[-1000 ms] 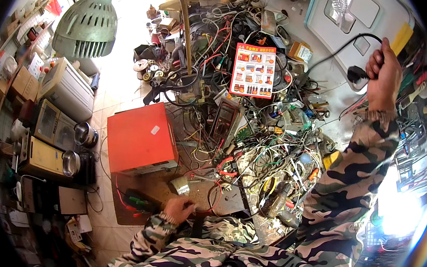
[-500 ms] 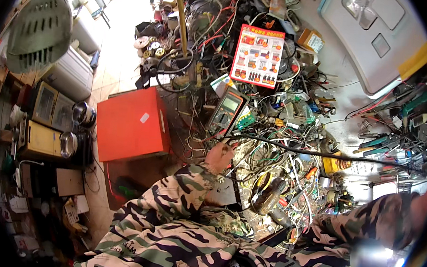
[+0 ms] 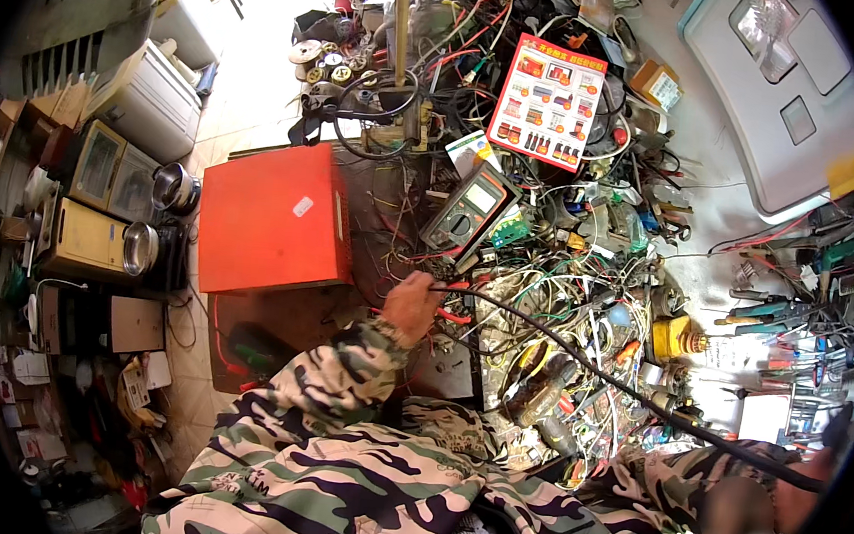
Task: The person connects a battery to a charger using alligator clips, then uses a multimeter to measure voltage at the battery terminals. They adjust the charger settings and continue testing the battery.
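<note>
My left hand (image 3: 410, 304) is closed on a black cable (image 3: 561, 350) just right of the red metal box (image 3: 272, 225). The cable sags diagonally to my right hand (image 3: 803, 482) at the lower right rim, which grips it, its fingers dim and partly out of sight. Red-handled pliers (image 3: 453, 315) lie beside my left hand. Above it a multimeter (image 3: 472, 210) leans among tangled wires (image 3: 545, 296). Yellow-handled pliers (image 3: 530, 365) lie in the scraps to its right.
A printed red-bordered sheet (image 3: 550, 104) rests on the cable heap. A lamp head (image 3: 86, 9) hangs upper left. A pale panel (image 3: 780, 114) stands upper right, hand tools (image 3: 764, 319) below it. Appliances (image 3: 88, 240) and steel bowls (image 3: 142, 250) line the left side.
My right hand has dropped from the upper right to the lower right rim, drawing the cable down. My left hand has moved up and right and now holds it.
</note>
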The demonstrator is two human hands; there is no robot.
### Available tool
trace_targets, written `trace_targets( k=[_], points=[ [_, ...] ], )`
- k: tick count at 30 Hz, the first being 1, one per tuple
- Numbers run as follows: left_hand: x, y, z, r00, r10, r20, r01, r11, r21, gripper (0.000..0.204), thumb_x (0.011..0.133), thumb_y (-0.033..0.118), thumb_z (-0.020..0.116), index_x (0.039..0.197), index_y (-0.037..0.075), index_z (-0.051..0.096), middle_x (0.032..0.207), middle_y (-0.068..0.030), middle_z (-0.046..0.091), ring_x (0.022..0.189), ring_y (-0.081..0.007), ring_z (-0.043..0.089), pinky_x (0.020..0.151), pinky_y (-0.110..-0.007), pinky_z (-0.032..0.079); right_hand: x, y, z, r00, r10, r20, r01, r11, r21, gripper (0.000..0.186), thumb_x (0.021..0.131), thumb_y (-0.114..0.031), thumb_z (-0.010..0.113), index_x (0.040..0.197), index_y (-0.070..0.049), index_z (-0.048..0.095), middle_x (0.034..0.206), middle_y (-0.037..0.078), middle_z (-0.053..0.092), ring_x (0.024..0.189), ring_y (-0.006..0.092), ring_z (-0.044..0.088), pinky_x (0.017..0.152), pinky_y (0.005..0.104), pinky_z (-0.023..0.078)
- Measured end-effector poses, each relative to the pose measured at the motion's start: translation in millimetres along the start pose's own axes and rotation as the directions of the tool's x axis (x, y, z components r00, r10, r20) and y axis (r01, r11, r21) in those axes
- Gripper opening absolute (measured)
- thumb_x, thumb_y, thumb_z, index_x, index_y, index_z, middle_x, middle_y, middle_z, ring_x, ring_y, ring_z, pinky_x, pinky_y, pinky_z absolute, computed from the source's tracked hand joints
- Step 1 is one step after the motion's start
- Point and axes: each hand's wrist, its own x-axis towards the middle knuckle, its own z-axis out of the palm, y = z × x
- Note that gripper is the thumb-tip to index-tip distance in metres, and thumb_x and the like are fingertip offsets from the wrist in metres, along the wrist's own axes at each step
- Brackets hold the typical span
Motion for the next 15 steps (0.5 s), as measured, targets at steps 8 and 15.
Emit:
trace_targets(
  k=[8,15],
  points=[
    [-41,39,-57,0.919,0.292,-0.265,-0.296,0.955,0.025,0.009,0.095,0.006,0.060,0.093,-0.002,0.057,0.097,-0.0182,0.060,0.080,-0.0335,0.062,0.072,-0.036,0.051,-53,97,13,0.957,0.288,0.009,-0.288,0.957,-0.025,0.025,0.105,-0.024,0.047,0.085,-0.009,0.049,0.067,-0.001,0.041,0.050,0.0067,0.038,0.040,0.0198,0.033],
    [-64,88,-84,0.823,0.507,-0.258,-0.538,0.841,-0.063,0.014,0.086,0.006,0.068,0.088,-0.001,0.057,0.094,-0.0153,0.062,0.079,-0.0349,0.063,0.069,-0.042,0.051,-123,178,46,0.693,0.704,-0.153,-0.719,0.664,-0.204,0.024,0.101,-0.024,0.057,0.089,-0.003,0.059,0.064,-0.001,0.051,0.049,0.0066,0.047,0.043,0.0209,0.038]
  ],
)
